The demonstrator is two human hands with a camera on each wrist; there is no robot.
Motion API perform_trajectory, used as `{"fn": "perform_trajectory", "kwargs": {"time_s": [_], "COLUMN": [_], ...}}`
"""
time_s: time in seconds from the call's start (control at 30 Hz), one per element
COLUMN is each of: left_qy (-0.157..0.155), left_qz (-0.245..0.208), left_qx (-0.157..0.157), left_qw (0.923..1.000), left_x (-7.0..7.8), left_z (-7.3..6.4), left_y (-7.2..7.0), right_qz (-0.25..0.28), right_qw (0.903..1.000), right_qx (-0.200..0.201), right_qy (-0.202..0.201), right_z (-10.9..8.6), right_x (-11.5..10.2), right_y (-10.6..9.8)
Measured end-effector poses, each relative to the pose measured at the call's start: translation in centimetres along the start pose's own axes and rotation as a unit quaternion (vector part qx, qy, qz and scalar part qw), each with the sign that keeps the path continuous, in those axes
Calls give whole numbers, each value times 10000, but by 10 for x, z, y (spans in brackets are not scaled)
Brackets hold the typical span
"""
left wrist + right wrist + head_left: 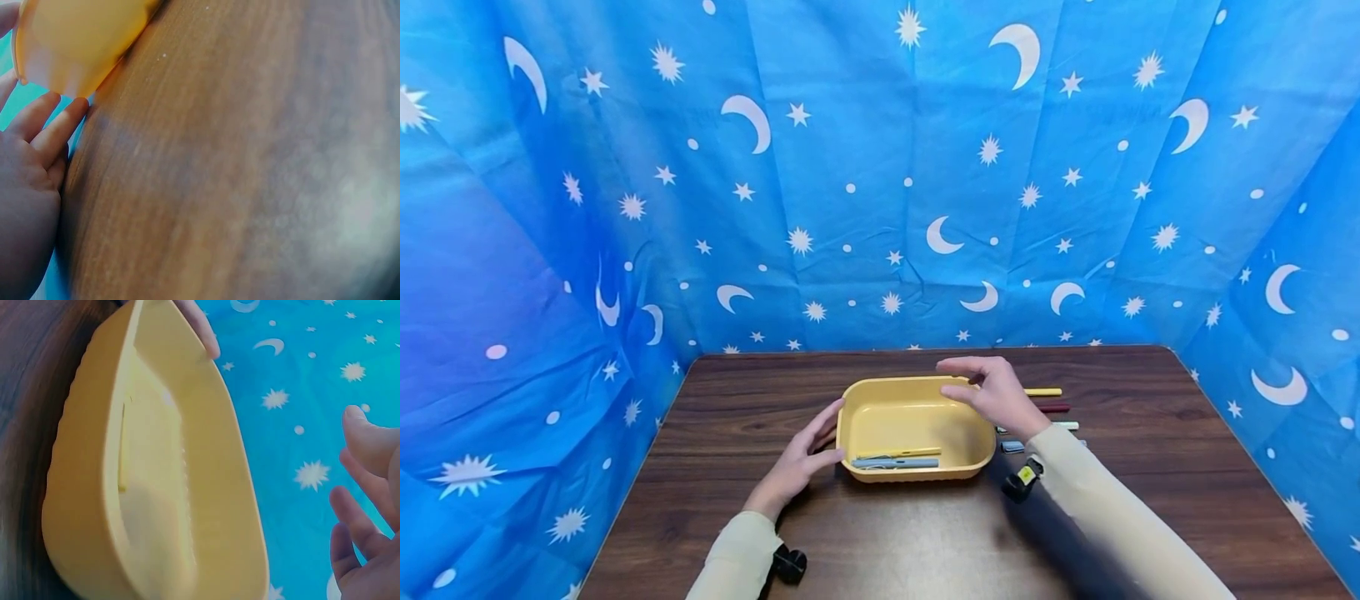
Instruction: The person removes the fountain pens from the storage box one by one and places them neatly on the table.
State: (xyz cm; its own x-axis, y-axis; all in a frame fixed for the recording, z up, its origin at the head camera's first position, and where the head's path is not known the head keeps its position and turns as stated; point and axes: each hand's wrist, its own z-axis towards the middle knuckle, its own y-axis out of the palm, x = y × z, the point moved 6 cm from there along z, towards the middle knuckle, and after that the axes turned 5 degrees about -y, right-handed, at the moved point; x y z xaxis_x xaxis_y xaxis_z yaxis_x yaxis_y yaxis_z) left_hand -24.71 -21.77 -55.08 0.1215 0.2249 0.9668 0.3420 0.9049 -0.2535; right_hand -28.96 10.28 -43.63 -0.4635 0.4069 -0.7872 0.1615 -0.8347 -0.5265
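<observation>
A yellow plastic basin stands on the table, with a yellow pen and a grey-blue pen lying side by side along its near wall. My left hand is at the basin's left end, its extended fingertips touching the wall in the left wrist view. Over the basin's far right corner is my right hand, fingers spread and holding nothing. The right wrist view shows a gap between that hand and the basin. Only part of the yellow pen appears there; the grey-blue one is hidden.
Right of the basin, partly behind my right hand and wrist, lie a yellow pen, a dark red pen, a white pen and a blue-grey pen. A blue star-and-moon cloth surrounds the wooden table.
</observation>
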Motion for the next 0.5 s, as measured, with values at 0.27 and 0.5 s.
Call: {"fn": "perform_trajectory", "kwargs": {"time_s": [0.27,0.5], "left_qy": [7,-3], "left_qz": [103,23], "left_qx": [43,17], "left_qw": [9999,10000], "left_x": [-1,-1], "left_z": [2,2], "left_y": [-1,1], "right_qz": [111,-37], "right_qw": [9982,9920], "right_qx": [-587,-1260], "right_qy": [99,8], "right_z": [14,17], "right_x": [-3,-3], "right_y": [37,64]}}
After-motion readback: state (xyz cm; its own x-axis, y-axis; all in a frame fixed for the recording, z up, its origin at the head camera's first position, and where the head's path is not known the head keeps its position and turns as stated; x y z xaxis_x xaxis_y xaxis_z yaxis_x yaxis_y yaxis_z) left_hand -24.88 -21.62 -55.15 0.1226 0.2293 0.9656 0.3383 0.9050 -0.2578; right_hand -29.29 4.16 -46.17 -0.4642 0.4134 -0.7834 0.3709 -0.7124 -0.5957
